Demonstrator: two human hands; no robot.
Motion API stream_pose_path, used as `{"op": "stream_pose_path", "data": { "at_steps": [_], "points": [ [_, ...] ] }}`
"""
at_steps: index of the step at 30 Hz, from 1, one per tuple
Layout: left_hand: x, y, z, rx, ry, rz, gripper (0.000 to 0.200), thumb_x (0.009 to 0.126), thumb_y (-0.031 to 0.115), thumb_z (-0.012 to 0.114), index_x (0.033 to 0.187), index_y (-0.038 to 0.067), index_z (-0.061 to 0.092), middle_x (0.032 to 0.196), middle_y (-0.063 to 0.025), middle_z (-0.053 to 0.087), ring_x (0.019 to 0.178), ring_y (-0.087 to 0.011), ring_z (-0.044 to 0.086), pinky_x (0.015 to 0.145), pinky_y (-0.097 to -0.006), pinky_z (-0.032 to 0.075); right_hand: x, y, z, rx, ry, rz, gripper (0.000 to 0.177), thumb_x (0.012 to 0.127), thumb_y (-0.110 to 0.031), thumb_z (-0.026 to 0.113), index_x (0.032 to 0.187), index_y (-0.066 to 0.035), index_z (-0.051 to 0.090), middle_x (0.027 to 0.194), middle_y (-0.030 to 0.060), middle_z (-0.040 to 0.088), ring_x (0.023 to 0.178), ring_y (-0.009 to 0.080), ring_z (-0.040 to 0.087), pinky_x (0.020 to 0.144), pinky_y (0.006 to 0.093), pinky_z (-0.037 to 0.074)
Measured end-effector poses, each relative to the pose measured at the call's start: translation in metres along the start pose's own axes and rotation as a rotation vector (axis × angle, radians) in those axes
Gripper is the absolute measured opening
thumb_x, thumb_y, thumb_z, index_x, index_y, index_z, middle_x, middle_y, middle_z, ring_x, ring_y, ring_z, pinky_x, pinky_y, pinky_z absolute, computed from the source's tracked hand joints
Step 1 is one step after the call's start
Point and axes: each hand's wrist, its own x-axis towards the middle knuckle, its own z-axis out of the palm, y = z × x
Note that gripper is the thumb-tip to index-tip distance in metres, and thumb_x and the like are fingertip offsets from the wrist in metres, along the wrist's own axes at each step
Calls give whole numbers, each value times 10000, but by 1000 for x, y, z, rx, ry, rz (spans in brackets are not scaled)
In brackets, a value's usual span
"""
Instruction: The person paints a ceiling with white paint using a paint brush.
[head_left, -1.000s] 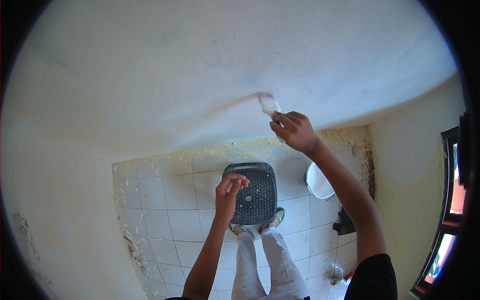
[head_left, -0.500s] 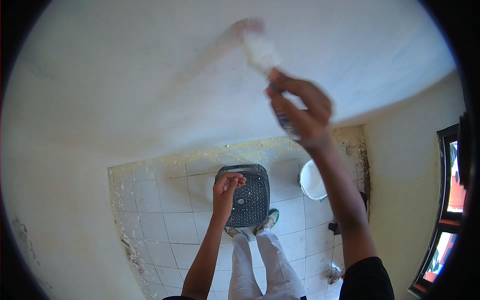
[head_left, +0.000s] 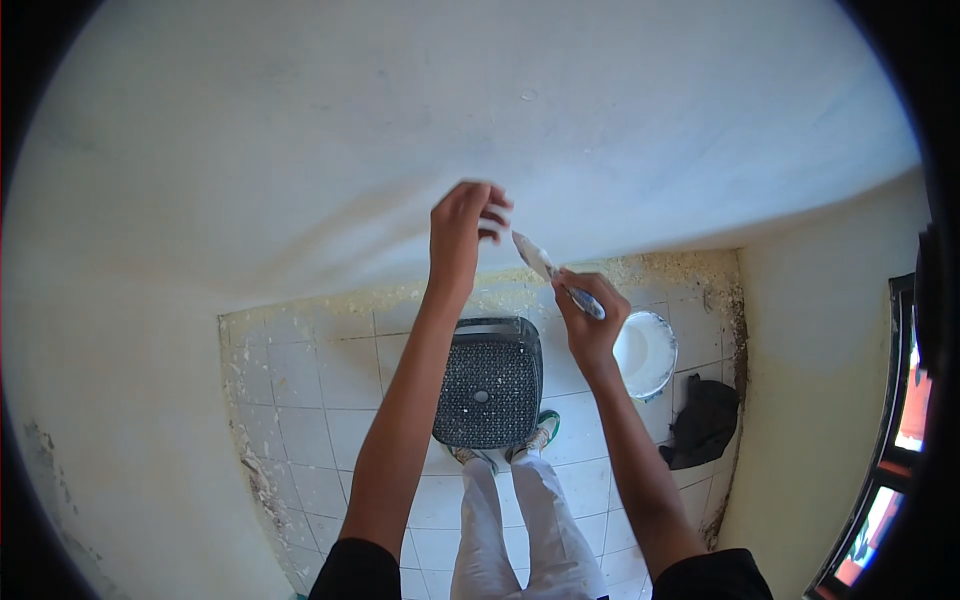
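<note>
My right hand is wrapped round the handle of a putty knife, whose blade carries white paste and points up and to the left. Just left of the blade tip is my left hand, raised in front of the white wall. Its fingers are curled loosely and apart, and nothing shows in them. A small round mark sits on the wall above both hands.
Below stands a black plastic stool on white floor tiles, with my feet at its near edge. Right of it are a white bucket and a black cloth or bag. A dark-framed window is at the far right.
My right hand has come down from the upper wall with the putty knife. My left hand has risen from over the stool to near the blade. The black cloth or bag is now more visible.
</note>
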Motion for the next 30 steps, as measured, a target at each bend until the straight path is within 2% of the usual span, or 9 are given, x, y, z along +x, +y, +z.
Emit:
{"op": "stream_pose_path", "data": {
  "at_steps": [2, 6, 7, 12, 17, 19, 21, 28, 30],
  "points": [
    [30, 4, 11, 67, 21, 62, 272, 1009, 254, 526, 955, 14, 642, 872, -86, 677, 743, -142, 628, 644, -280, 494, -15, 3, -1, 30, 63, 84, 167, 772, 66, 736, 930, 18, 714, 871, 162, 728, 781, 236, 725, 710, 310, 547],
    [51, 1, 30, 198, 132, 197, 326, 1014, 255, 501, 893, -2, 661, 798, -93, 677, 714, -156, 643, 650, -291, 518, -30, 6, -4, 43, 18, 146, 146, 775, 68, 735, 914, 28, 712, 873, 162, 730, 784, 235, 724, 727, 303, 546],
    [52, -1, 31, 201, 131, 193, 326, 1014, 255, 501, 893, -2, 661, 798, -93, 677, 714, -156, 643, 650, -291, 518, -32, 7, -5, 45, -6, 190, 135, 768, 71, 759, 889, 24, 722, 884, 160, 745, 847, 224, 738, 756, 301, 554],
    [56, -1, 34, 112, 208, 232, 371, 1020, 242, 504, 800, -13, 660, 706, -78, 673, 655, -144, 646, 606, -279, 499, -35, 12, -10, 17, -23, 193, 141, 761, 68, 760, 888, 19, 722, 884, 160, 745, 844, 239, 742, 763, 304, 557],
    [56, 4, 39, 105, 236, 212, 390, 1018, 254, 509, 773, -7, 663, 697, -84, 672, 651, -153, 652, 611, -281, 505, -38, 18, -11, 10, -46, 200, 140, 760, 70, 757, 884, 17, 721, 888, 155, 747, 861, 250, 744, 776, 307, 560],
    [56, 4, 40, 99, 240, 210, 396, 1018, 258, 509, 768, -8, 663, 697, -85, 671, 652, -155, 652, 612, -284, 507, -38, 18, -11, 13, -42, 177, 145, 758, 50, 738, 894, 0, 725, 870, 156, 737, 796, 262, 737, 708, 319, 554],
    [56, 5, 40, 91, 224, 193, 403, 1008, 289, 508, 814, -31, 658, 742, -116, 663, 693, -188, 657, 649, -316, 548, -39, 20, -10, 13, -46, 173, 149, 754, 49, 739, 894, 0, 725, 871, 156, 736, 796, 264, 737, 708, 321, 554],
    [57, 4, 41, 38, 218, 183, 431, 1006, 319, 514, 832, -45, 664, 751, -124, 666, 718, -197, 668, 651, -326, 552, -39, 18, -9, 15, -70, 167, 149, 754, 49, 733, 894, -1, 721, 880, 155, 736, 809, 270, 738, 716, 328, 557],
    [57, 3, 40, 62, 202, 173, 495, 1014, 384, 499, 856, -52, 671, 789, -146, 685, 736, -214, 678, 666, -327, 544, -40, 19, -9, 15, -73, 173, 145, 757, 49, 732, 892, -1, 720, 881, 156, 736, 809, 271, 738, 718, 327, 557]
  ]
}}
